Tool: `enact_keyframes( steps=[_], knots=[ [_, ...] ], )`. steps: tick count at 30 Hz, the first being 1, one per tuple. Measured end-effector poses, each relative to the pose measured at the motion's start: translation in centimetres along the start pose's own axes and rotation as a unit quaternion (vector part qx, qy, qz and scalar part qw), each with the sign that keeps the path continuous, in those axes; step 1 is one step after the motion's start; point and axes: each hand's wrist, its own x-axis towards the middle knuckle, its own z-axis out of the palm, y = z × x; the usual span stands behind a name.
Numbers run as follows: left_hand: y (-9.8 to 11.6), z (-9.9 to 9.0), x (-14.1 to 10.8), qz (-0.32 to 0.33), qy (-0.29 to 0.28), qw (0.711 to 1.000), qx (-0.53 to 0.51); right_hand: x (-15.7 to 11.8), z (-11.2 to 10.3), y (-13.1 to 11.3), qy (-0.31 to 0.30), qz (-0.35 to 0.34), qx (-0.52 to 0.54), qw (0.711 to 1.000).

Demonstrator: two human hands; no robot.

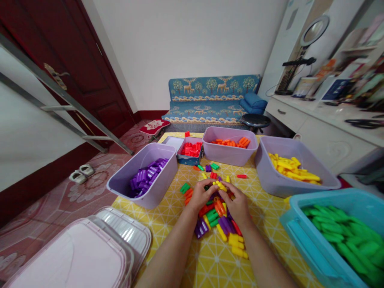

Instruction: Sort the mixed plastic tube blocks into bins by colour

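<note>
Over a mixed pile of plastic pieces, both hands meet at the middle of the table. Between them is a yellow plastic piece (221, 186) with rounded knobs. My left hand (203, 195) pinches it from the left, and my right hand (237, 201) has its fingers on it from the right. Below lie loose green pieces (212, 216), purple pieces (225, 225), orange pieces (220, 207) and yellow pieces (237, 241). Part of the pile is hidden under my hands.
Around the pile stand a bin of purple pieces (162, 192), a tin of red pieces (188, 161), a bin of orange pieces (229, 157), a bin of yellow pieces (270, 176) and a turquoise bin of green pieces (315, 244). Stacked lids (75, 252) lie at the near left.
</note>
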Motion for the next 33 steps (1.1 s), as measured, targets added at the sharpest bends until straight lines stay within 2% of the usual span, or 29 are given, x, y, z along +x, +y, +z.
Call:
enact_keyframes(
  steps=[2, 4, 7, 10, 13, 16, 18, 20, 22, 25, 28, 30, 31, 33],
  knots=[
    [0.1, 0.0, 0.0, -0.007, 0.004, 1.000, 0.007, 0.0, 0.1, 0.2, 0.017, -0.045, -0.044, 0.998],
    [0.1, 0.1, 0.0, -0.011, 0.006, 1.000, 0.016, 0.0, -0.1, 0.1, 0.049, -0.052, -0.067, 0.995],
    [-0.1, 0.2, 0.0, -0.016, 0.005, 1.000, 0.023, 0.6, -1.1, -0.9, 0.122, 0.010, -0.037, 0.992],
    [-0.5, 0.2, 0.1, -0.019, 0.001, 0.999, 0.034, 2.2, -3.0, -2.7, 0.219, 0.076, 0.082, 0.969],
    [-0.6, 0.2, 0.1, -0.012, 0.008, 0.999, 0.050, 4.5, -5.4, -4.2, 0.311, 0.091, 0.256, 0.911],
    [-0.4, 0.1, 0.2, -0.011, 0.010, 0.998, 0.054, 6.4, -7.6, -5.1, 0.356, 0.127, 0.405, 0.833],
    [-0.3, 0.1, 0.2, -0.011, 0.006, 0.998, 0.055, 7.1, -8.6, -5.4, 0.377, 0.168, 0.451, 0.791],
    [-0.3, 0.1, 0.2, -0.010, 0.003, 0.998, 0.056, 7.3, -9.1, -5.5, 0.392, 0.197, 0.470, 0.766],
    [-0.4, 0.1, 0.2, -0.010, 0.002, 0.998, 0.058, 7.3, -9.3, -5.4, 0.393, 0.213, 0.482, 0.754],
    [-0.6, 0.1, 0.2, -0.009, 0.004, 0.998, 0.061, 7.0, -9.3, -5.0, 0.382, 0.216, 0.482, 0.758],
    [-0.5, 0.1, 0.3, -0.009, 0.005, 0.998, 0.063, 6.6, -9.0, -4.5, 0.363, 0.208, 0.457, 0.785],
    [-0.4, 0.1, 0.3, -0.009, 0.004, 0.998, 0.063, 6.0, -8.5, -4.0, 0.329, 0.208, 0.420, 0.820],
    [-0.3, 0.1, 0.3, -0.009, 0.005, 0.998, 0.063, 5.6, -8.2, -3.7, 0.296, 0.206, 0.389, 0.848],
    [-0.2, 0.0, 0.2, -0.008, 0.006, 0.998, 0.065, 4.5, -7.4, -2.8, 0.185, 0.201, 0.299, 0.914]
  ],
)
